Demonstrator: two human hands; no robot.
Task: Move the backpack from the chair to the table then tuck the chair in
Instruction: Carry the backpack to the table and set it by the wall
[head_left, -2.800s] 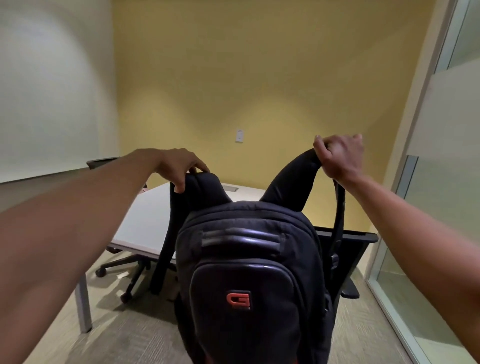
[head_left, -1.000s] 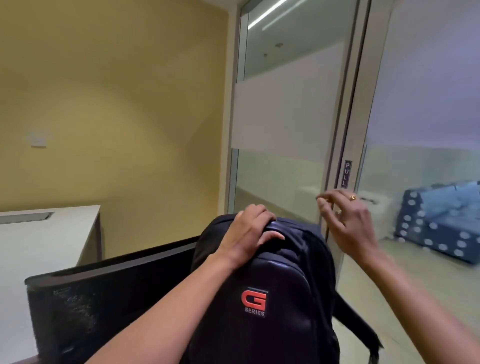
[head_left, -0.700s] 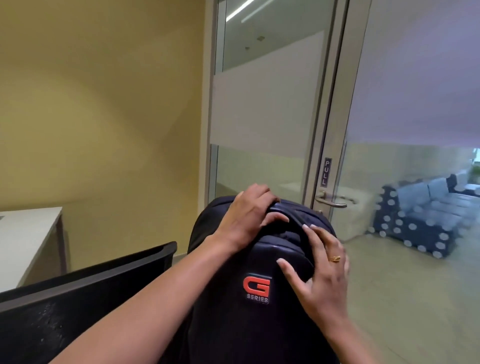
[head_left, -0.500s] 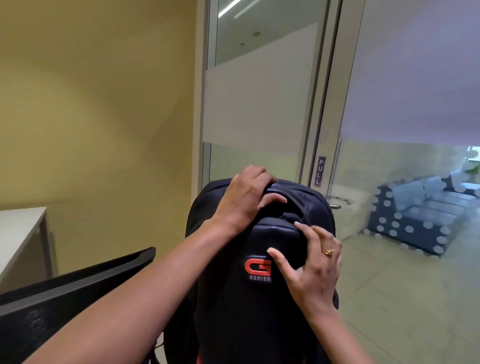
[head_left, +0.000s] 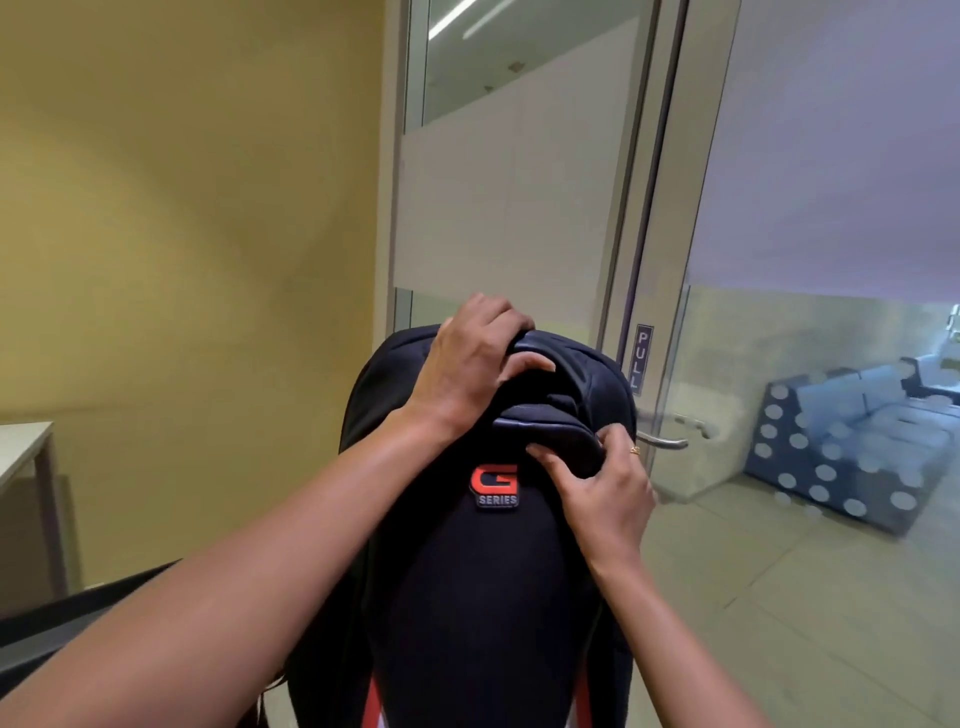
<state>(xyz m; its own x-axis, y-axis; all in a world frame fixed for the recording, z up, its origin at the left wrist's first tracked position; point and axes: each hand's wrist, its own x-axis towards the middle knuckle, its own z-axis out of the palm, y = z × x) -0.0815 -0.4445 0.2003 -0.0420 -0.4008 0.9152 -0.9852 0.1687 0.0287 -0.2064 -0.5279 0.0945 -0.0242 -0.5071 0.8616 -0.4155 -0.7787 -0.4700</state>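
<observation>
A black backpack (head_left: 483, 587) with a red "G SERIES" badge stands upright right in front of me, filling the lower middle of the view. My left hand (head_left: 470, 364) grips the top of the backpack, fingers curled over its upper edge. My right hand (head_left: 597, 483) pinches the top flap of its front pocket, just right of the badge. The black back of the chair (head_left: 62, 629) shows at the lower left, mostly behind my left forearm. A corner of the white table (head_left: 23, 452) appears at the far left edge.
A yellow wall fills the left. A glass partition and a glass door (head_left: 810, 218) with a "PULL" sign and a metal lever handle (head_left: 667, 441) stand close behind the backpack. Through the glass is a blue dotted sofa (head_left: 852, 441).
My right hand came from the air onto the backpack's front and now pinches the pocket flap. The view turned right, away from the table. My left hand stayed on the top.
</observation>
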